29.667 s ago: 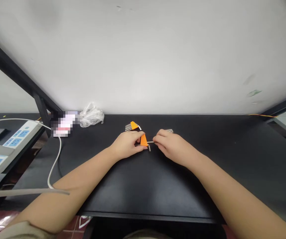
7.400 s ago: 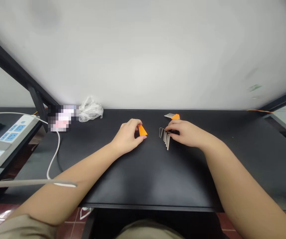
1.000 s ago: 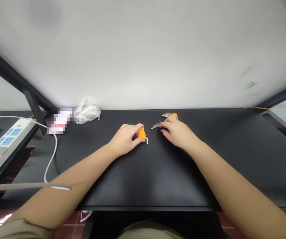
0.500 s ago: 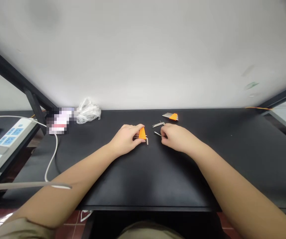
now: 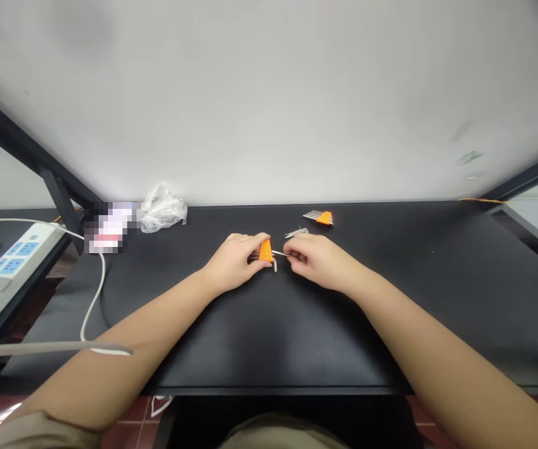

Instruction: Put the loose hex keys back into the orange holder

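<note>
Between thumb and fingers, my left hand (image 5: 235,263) grips an orange hex key holder (image 5: 266,251) low over the black table. Bent ends of hex keys stick out of the holder's right side. My right hand (image 5: 318,259) pinches a thin silver hex key (image 5: 280,253), whose far tip points left and meets the holder's right edge; whether it is inside a slot I cannot tell. Just beyond the right hand lie several loose hex keys (image 5: 297,232). A second orange holder (image 5: 326,217) filled with hex keys rests farther back.
A crumpled clear plastic bag (image 5: 163,209) lies at the back left, beside a blurred-out package (image 5: 110,227). White power strips (image 5: 20,259) and a white cable (image 5: 95,299) are on the left. A pale wall (image 5: 297,112) stands behind the black table (image 5: 269,337).
My right hand has moved left with the hex key, bringing its tip up to the orange holder. The left hand keeps its hold in nearly the same place.
</note>
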